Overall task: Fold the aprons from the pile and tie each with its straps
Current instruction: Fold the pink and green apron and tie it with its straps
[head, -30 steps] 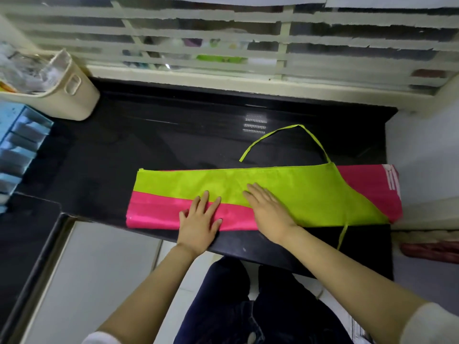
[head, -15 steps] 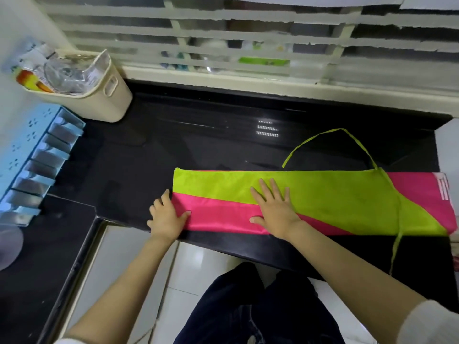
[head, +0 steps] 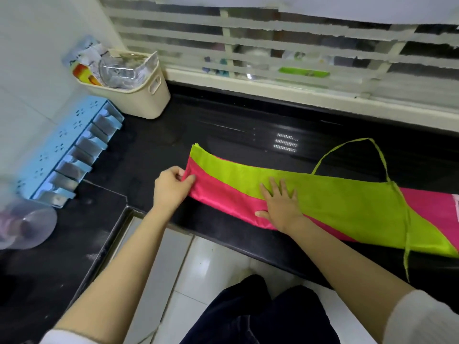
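The apron, green on top with a pink band along its near side, lay on the black counter as a long narrow strip. It was close to the front edge and ran from the middle of the view out to the right. So the lengthwise folding seemed to be done already. The left hand held the left end of the strip: its thumb and fingers were closed on the pink corner in a pinch. This end was raised a little from the counter, and the green edge curved up with it. The right hand was open and flat, fingers spread, and it pressed on the cloth near the middle, where green met pink. In my judgement this was the start of the crosswise fold, the flat hand keeping the strip in place. The straps were not tied. The neck loop lay loose on the counter behind the strip, and one thin waist strap crossed the cloth and hung over the front edge. What was left, then, was the short folds, the wrapping and the knot. I could not tell if the pink cloth was part of the same apron or a second one under it. No other pile was in view, so the number of aprons remaining could not be judged.
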A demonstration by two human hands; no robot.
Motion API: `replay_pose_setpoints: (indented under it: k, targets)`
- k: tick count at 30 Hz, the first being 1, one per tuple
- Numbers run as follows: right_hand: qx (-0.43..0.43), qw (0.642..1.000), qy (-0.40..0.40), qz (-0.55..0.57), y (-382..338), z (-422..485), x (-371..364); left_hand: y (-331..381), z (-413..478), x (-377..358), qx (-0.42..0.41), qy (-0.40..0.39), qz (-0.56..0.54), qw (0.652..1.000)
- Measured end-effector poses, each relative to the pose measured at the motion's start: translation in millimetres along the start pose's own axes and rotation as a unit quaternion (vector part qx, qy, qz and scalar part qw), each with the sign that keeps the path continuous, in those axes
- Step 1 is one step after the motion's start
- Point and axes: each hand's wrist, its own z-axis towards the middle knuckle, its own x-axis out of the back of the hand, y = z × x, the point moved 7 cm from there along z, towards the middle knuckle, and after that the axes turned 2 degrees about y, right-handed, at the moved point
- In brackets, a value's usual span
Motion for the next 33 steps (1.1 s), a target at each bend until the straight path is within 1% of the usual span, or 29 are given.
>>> replay_pose_setpoints:
  k: [2, 3, 4, 5, 6, 7, 8, 9, 10, 11, 13, 14, 16, 18, 19, 21, 23, 25, 28, 30, 32, 33]
  targets:
    - [0.002, 1.0, -0.011, 0.012, -7.8, 6.2, 2.0, 23.9, -3.3, 11.9, -0.045, 0.033, -0.029, 0.998]
    - [0.012, 0.999, -0.013, 0.036, -13.3, 8.0, 7.5, 35.2, -7.1, 16.4, -0.063, 0.047, -0.046, 0.996]
    - [0.028, 0.996, -0.005, 0.083, -19.3, 10.9, 15.8, 47.4, -12.4, 20.5, -0.08, 0.063, -0.066, 0.993]
    - [0.05, 0.986, 0.013, 0.159, -26.7, 10.9, 30.0, 59.7, -18.5, 24.2, -0.101, 0.08, -0.081, 0.988]
    - [0.063, 0.961, 0.03, 0.268, -32.9, 8.8, 47.2, 72.6, -26.5, 27.8, -0.121, 0.098, -0.092, 0.984]
    - [0.062, 0.914, 0.045, 0.398, -37.4, 3.2, 67.3, 85.3, -35.0, 29.8, -0.142, 0.111, -0.102, 0.978]
    - [0.044, 0.854, 0.046, 0.516, -39.4, -5.0, 86.3, 98.3, -44.1, 29.5, -0.166, 0.115, -0.108, 0.973]
    - [0.02, 0.795, 0.033, 0.605, -40.1, -13.8, 102.6, 110.5, -53.2, 25.7, -0.192, 0.109, -0.114, 0.969]
    - [0.008, 0.751, 0.012, 0.661, -39.8, -22.3, 116.8, 122.2, -62.7, 19.7, -0.222, 0.096, -0.118, 0.963]
    - [0.014, 0.72, -0.01, 0.694, -39.8, -30.5, 128.2, 132.5, -71.8, 11.7, -0.26, 0.079, -0.115, 0.956]
    - [0.04, 0.7, -0.021, 0.713, -33.3, -49.3, 146.5, 148.8, -91.2, -6.5, -0.331, 0.056, -0.102, 0.936]
    - [0.037, 0.694, -0.009, 0.719, -24.6, -56.1, 148.5, 153.5, -99.4, -14.8, -0.352, 0.049, -0.104, 0.929]
    - [-0.004, 0.685, 0.041, 0.727, -2.9, -65.3, 147.2, 157.4, -112.0, -30.4, -0.377, 0.041, -0.105, 0.919]
    - [-0.041, 0.677, 0.084, 0.73, 17.6, -71.5, 140.5, 152.7, -122.4, -47.5, -0.385, 0.05, -0.071, 0.919]
    - [-0.055, 0.678, 0.094, 0.727, 25.4, -74.7, 137.8, 146.3, -124.8, -55.4, -0.372, 0.058, -0.055, 0.925]
    - [-0.075, 0.684, 0.101, 0.719, 38.7, -80.9, 132.9, 127.2, -122.4, -68.9, -0.311, 0.066, -0.052, 0.947]
    - [-0.085, 0.682, 0.1, 0.72, 51.5, -86.9, 128.6, 106.4, -115.4, -83.8, -0.225, 0.042, -0.069, 0.971]
    - [-0.096, 0.675, 0.102, 0.725, 67.6, -89.6, 122.8, 87.1, -107.6, -98.7, -0.131, 0.009, -0.097, 0.987]
    - [-0.122, 0.669, 0.114, 0.724, 94.5, -95.1, 116.0, 70.6, -101.7, -116.8, -0.026, -0.029, -0.155, 0.987]
    - [-0.14, 0.671, 0.128, 0.717, 115.9, -101.9, 112.7, 66.3, -101.7, -131.3, 0.028, -0.065, -0.152, 0.986]
    - [-0.159, 0.685, 0.147, 0.695, 140.2, -108.7, 107.1, 62.8, -103.1, -142.4, 0.075, -0.084, -0.155, 0.981]
    - [-0.17, 0.701, 0.157, 0.675, 155.1, -112.2, 103.1, 63.6, -104.2, -148.1, 0.089, -0.088, -0.166, 0.978]
